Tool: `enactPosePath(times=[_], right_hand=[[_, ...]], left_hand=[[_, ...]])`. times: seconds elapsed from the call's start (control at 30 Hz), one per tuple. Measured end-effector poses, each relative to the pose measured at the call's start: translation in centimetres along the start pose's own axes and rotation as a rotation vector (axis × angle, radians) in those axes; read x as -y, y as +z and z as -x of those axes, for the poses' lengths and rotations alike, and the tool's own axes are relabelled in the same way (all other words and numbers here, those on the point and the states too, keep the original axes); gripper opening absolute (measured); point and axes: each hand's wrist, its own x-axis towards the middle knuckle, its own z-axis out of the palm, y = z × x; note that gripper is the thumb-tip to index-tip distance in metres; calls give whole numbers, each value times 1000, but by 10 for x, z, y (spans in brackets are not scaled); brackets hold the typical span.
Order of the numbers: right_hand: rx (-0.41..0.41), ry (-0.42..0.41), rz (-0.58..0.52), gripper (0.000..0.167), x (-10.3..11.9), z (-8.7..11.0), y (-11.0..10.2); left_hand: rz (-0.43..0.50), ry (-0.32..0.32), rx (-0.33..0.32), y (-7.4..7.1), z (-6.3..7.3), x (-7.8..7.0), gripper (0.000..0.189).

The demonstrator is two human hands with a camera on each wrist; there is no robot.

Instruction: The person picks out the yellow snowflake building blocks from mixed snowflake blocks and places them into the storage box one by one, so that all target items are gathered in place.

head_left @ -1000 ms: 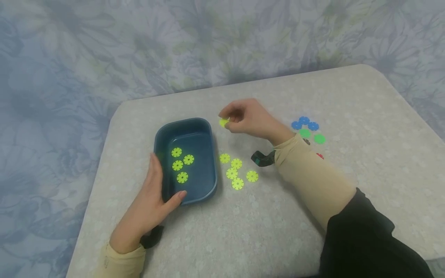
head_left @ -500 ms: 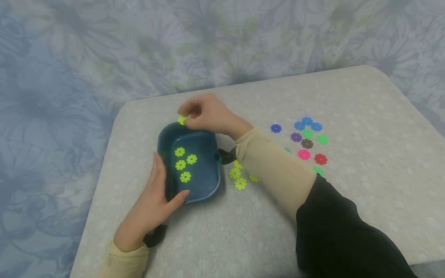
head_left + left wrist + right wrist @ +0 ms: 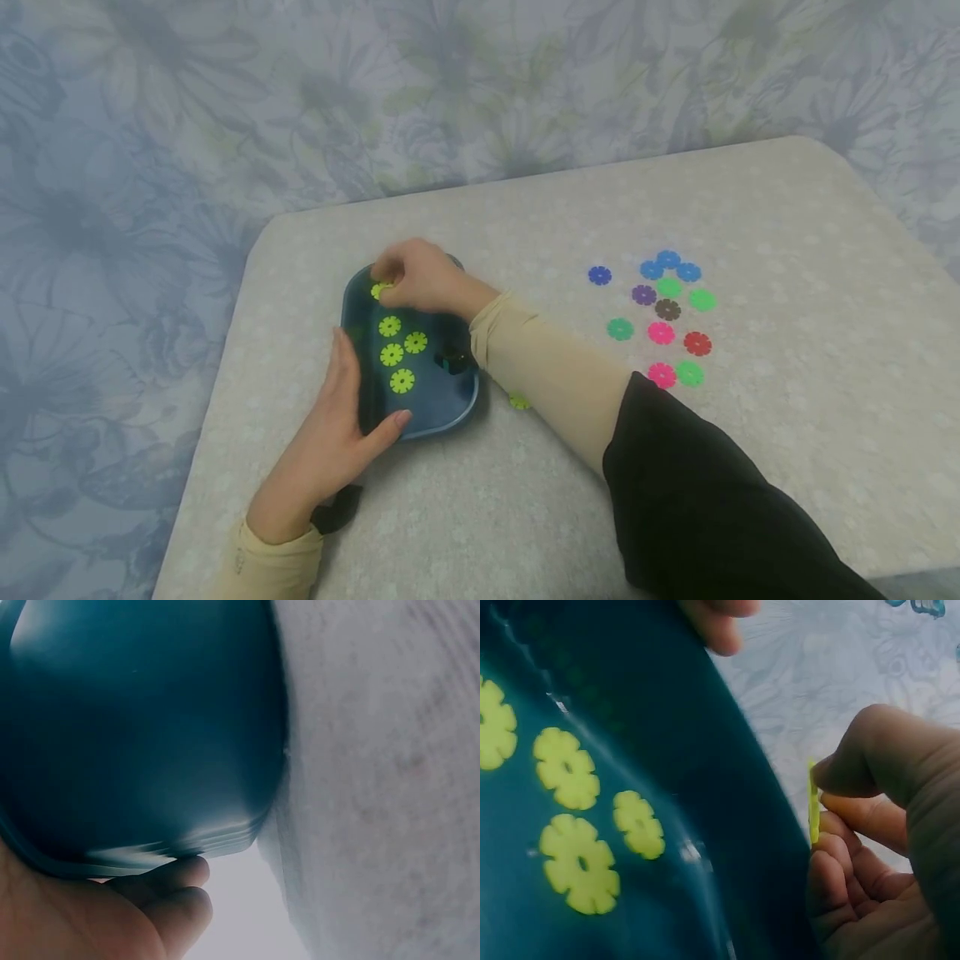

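In the head view a dark blue plastic basin (image 3: 442, 417) stands on the table, with several yellow notched discs (image 3: 402, 381) lying flat inside. My left hand (image 3: 322, 442) holds its near left corner, thumb over the rim and fingers along the outer wall. In the left wrist view those fingers (image 3: 176, 889) bend against the basin's outside. Over the basin's far end, my right hand (image 3: 420, 275) pinches one more yellow disc (image 3: 814, 802) between thumb and fingers. The right wrist view shows that disc edge-on, beside the basin wall.
Right of the basin, a yellow disc (image 3: 519, 402) peeks out from under the right sleeve. Farther right lie loose discs: blue (image 3: 668, 259), purple (image 3: 643, 295), brown (image 3: 667, 309), green (image 3: 620, 329), pink (image 3: 661, 333) and red (image 3: 697, 343). A patterned wall (image 3: 480, 92) rises behind the table.
My right hand has carried the yellow disc leftward from beside the basin, across its rim, then down over its far end. The left hand keeps its hold on the basin.
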Motion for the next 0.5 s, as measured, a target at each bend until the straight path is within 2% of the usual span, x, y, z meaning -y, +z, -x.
enactPosePath(times=[0.37, 0.5], right_hand=[[129, 17, 222, 32, -6, -4, 11], [137, 35, 239, 31, -5, -5, 14]], left_hand=[[1, 15, -7, -1, 1, 0, 121], [3, 18, -11, -2, 0, 1, 121]])
